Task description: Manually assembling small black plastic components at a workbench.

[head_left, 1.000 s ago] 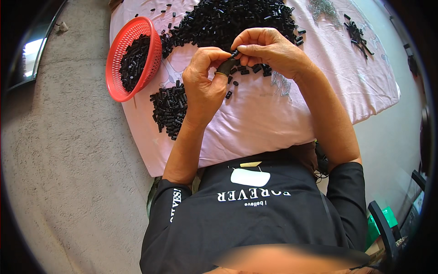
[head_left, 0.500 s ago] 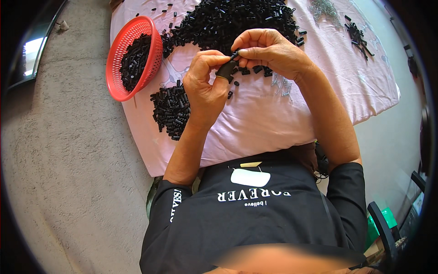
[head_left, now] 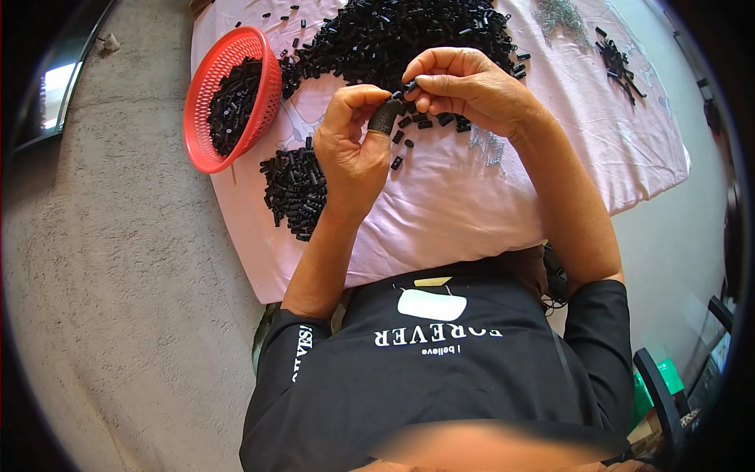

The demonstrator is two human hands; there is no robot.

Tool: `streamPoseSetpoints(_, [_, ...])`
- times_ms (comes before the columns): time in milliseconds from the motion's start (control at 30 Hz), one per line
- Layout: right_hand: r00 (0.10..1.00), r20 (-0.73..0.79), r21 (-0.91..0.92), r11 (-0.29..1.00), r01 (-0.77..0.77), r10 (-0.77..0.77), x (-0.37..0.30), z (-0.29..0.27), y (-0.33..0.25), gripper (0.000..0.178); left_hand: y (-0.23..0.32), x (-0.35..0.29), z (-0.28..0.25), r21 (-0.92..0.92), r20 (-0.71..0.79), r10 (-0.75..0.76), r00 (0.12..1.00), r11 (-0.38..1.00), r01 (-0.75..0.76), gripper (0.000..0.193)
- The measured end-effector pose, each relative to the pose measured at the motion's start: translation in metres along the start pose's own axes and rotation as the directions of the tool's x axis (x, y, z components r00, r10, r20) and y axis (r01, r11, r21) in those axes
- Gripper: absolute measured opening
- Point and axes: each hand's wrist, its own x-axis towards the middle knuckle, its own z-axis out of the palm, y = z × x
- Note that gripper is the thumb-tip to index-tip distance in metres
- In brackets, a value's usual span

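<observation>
Workpiece (head_left: 410, 86), black, is pinched by the left hand (head_left: 351, 145) and right hand (head_left: 476, 88), right of the basket (head_left: 269, 96); whether one part or two cannot be told. Near the basket, a pile (head_left: 292, 189) is seen.

room over near pink cloth (head_left: 464, 216); black heap (head_left: 409, 39) ahead, basket (head_left: 270, 106) left

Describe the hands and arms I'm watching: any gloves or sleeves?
Black sleeves end near the elbows; the left sleeve carries white lettering. The left hand wears a dark thumb cover; the right hand shows no glove.
</observation>
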Motion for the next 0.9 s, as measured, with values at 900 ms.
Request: streamPoseSetpoints(900, [0.999, -0.034, -0.207, 0.978, 0.034, -0.042, -0.0003, 0.0052, 0.001, 0.014, 0.0006, 0.0, -0.0051, 0.316, 0.16, 0.193, 0.968, 0.919, -0.235, 0.026])
